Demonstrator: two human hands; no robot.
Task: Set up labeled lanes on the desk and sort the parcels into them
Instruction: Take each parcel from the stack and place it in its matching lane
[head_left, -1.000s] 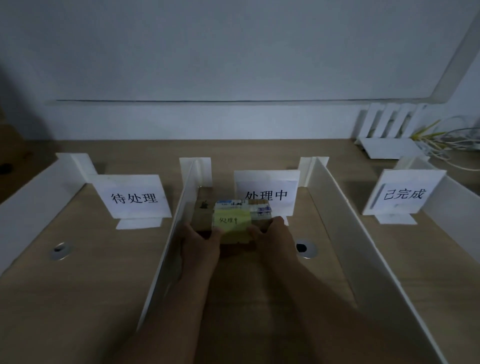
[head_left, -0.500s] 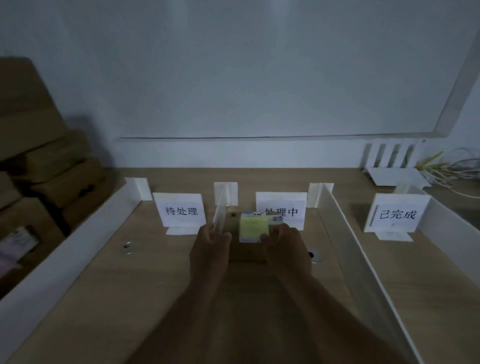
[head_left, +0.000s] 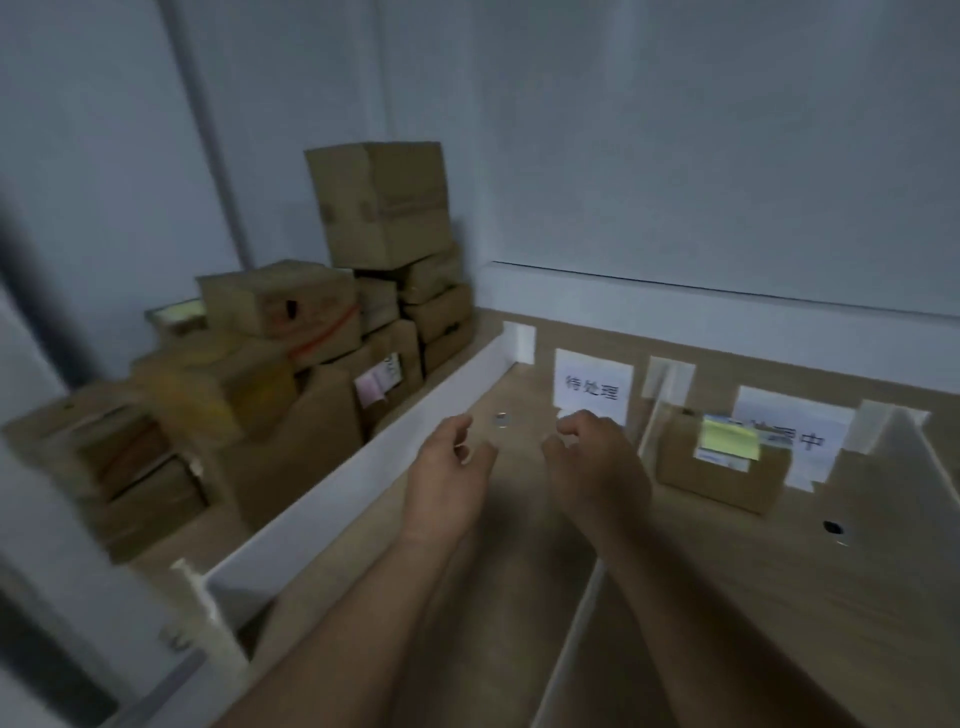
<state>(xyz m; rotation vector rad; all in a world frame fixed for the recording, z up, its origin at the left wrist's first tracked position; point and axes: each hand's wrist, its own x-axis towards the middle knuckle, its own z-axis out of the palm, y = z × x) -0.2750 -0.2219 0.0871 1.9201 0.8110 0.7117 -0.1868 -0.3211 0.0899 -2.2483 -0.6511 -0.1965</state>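
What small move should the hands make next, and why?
Probably reach left over the white wall to the box pile for another parcel. The left hand and right hand are both empty, fingers loosely curled, above the desk. The noted parcel sits before the middle sign, apart from them.

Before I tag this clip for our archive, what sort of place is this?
Probably a small office or mailroom corner set up for sorting parcels: a wooden desk split into lanes by white dividers, paper labels standing at the lane ends, and cardboard boxes stacked beside the desk.
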